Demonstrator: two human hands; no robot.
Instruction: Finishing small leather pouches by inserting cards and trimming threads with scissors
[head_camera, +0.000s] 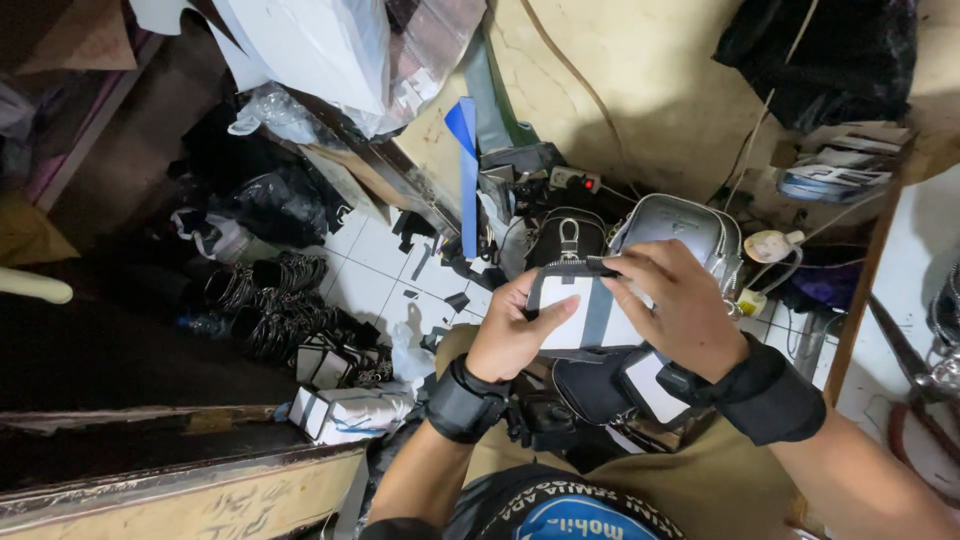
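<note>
Both hands — left hand (512, 335), right hand (678, 305) — are closed on a small grey-and-white pouch (583, 312), held above the lap; it looks light and soft — best pinched by its stitched edges.

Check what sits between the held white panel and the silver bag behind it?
Head view: the right hand lies across that stretch, its fingers gripping the white panel, which the left hand also holds. The silver bag shows just beyond the knuckles.
</note>
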